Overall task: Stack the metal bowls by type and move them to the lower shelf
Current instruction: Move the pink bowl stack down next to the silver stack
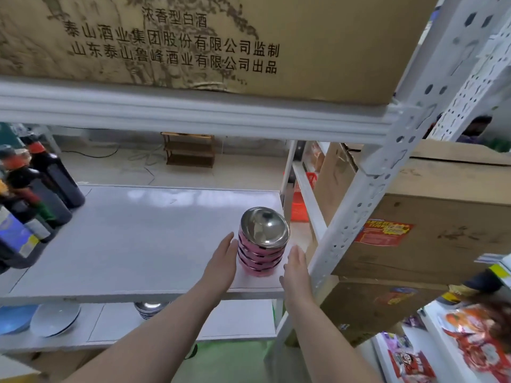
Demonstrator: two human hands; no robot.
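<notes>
A stack of several pink-sided metal bowls (262, 244) stands on the middle shelf (132, 244) near its right front corner, the shiny inside of the top bowl facing up. My left hand (224, 258) is flat and open just left of the stack. My right hand (295, 268) is open just right of it. Neither hand clearly touches the bowls. On the lower shelf (235, 324) a second stack of blue-sided metal bowls (150, 308) shows partly under the middle shelf's front edge.
Dark sauce bottles (36, 194) crowd the middle shelf's left end. Blue and white plates (41, 319) lie on the lower shelf at left. A white upright post (367, 194) rises right of the pink stack, with cardboard boxes (431, 222) beyond it. A large box (193, 40) fills the shelf above.
</notes>
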